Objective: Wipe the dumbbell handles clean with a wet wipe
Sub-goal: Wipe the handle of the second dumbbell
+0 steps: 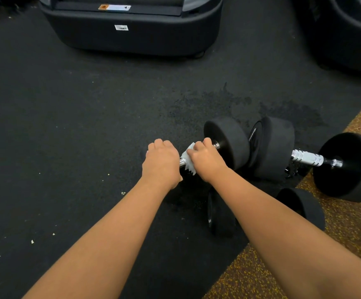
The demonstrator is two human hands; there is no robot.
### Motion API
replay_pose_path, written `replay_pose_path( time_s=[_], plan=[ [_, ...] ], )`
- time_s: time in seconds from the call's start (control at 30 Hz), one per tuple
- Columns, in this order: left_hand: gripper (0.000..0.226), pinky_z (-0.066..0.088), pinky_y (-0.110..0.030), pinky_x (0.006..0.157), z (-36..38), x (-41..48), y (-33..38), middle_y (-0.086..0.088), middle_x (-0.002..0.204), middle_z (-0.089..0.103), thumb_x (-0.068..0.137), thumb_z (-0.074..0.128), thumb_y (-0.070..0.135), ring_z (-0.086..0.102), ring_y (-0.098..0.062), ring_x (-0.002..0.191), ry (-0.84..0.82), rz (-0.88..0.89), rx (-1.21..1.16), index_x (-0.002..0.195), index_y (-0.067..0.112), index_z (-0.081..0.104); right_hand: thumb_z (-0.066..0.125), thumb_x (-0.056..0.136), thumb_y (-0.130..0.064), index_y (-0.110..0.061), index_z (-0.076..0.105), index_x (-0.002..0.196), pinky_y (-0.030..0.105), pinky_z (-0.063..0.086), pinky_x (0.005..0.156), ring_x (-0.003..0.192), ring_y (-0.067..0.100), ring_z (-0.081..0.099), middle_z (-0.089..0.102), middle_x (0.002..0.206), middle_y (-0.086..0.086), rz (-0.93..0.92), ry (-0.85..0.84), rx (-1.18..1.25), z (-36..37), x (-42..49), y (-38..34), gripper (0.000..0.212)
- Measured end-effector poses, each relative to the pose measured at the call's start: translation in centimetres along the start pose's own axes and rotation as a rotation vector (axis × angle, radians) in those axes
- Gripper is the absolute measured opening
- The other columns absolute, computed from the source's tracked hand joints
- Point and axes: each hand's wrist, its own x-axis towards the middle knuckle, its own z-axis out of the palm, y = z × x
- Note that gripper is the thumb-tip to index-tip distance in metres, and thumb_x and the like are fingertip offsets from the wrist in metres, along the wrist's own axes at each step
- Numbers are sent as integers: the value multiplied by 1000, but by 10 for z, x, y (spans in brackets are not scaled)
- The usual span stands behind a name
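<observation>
The dumbbell (pixel 227 145) lay on the black floor (pixel 67 126), and the left hand (pixel 162 160) was curled down over its left end, hiding that end from sight. The right hand (pixel 205 160) gripped the white wet wipe (pixel 187 153), fingers folded round it on the dumbbell's metal handle (pixel 182 162), just left of its right head. A second dumbbell (pixel 307 157) lay just right of that dumbbell, a third dumbbell (pixel 220 212) just nearer the person, and a dark machine base (pixel 132 37) well beyond it.
</observation>
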Motion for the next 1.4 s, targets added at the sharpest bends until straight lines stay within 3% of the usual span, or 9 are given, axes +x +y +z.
replay_pose_path(
  time_s=[0.17,0.3,0.5,0.6,0.9,1.07,1.2,1.4],
  plan=[
    [77,43,-32,93,2,-1,-1,-11,129,38,69,82,35,37,-25,121,20,22,11,125,5,39,59,83,-15,-15,49,129,37,36,88,110,30,37,48,121,8,7,33,88,-2,-6,12,47],
    [78,44,-33,92,2,0,0,-11,129,37,68,83,34,37,-25,121,16,8,7,126,5,38,60,81,-12,-8,50,120,33,35,93,109,29,41,47,120,12,51,-40,13,-7,-3,1,41],
    [79,44,-34,93,1,2,2,-11,130,37,69,83,31,37,-25,123,-1,-15,25,128,6,37,52,88,-13,-9,50,118,34,37,96,107,28,47,53,119,10,-105,-5,-11,-8,1,-16,30],
    [78,45,-33,91,1,1,1,-10,130,37,70,83,31,37,-24,122,7,-15,29,128,6,37,60,85,-14,-16,47,126,32,39,96,110,25,45,51,123,6,-143,-24,88,-8,0,-10,43],
    [87,45,-34,94,-3,3,4,-11,130,37,66,85,37,36,-25,124,-22,-18,43,130,4,36,53,88,-15,-6,46,126,43,26,108,121,33,39,46,129,15,116,-145,-1,-17,2,-3,40],
    [86,44,-34,94,-3,4,5,-12,131,36,66,85,36,36,-25,124,-28,-21,82,129,4,36,54,89,-18,-9,52,120,36,35,99,115,30,42,49,124,12,-16,-87,64,-17,3,-21,33],
    [83,44,-33,93,-4,6,6,-12,132,36,69,83,33,36,-25,124,-40,-31,90,130,4,35,61,85,-11,-12,49,123,31,40,88,115,24,42,48,124,6,-96,-84,118,-19,0,-19,41],
    [89,44,-33,92,-7,6,7,-13,131,36,67,84,38,36,-26,124,-58,-29,109,131,2,34,53,90,-12,-6,47,127,34,36,98,120,29,38,45,129,13,63,-103,89,-21,-2,-10,38]
  ],
)
